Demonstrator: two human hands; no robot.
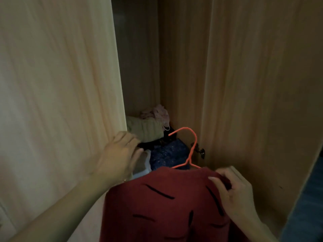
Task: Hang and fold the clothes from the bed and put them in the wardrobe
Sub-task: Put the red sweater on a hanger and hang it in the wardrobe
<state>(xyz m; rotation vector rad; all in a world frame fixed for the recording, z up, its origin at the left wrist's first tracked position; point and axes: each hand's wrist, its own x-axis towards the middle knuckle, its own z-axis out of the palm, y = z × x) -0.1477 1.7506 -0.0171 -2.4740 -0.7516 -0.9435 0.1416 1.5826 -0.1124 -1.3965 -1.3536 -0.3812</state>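
Red top [166, 206] on hanger [190, 151], right hand [234, 193] gripping; left hand [118, 154] on door [57, 84]

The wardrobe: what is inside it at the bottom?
Inside the wardrobe lie piled clothes: a green folded garment, pink cloth behind it, and a blue patterned fabric. The red sweater and left hand cover the rest.

Two bare forearms, no sleeves in view down to the frame's lower edge. Left hand [118, 154] and right hand [234, 193] ungloved, no watch or bracelet visible; thin ring possibly on a left finger, too blurred to confirm.
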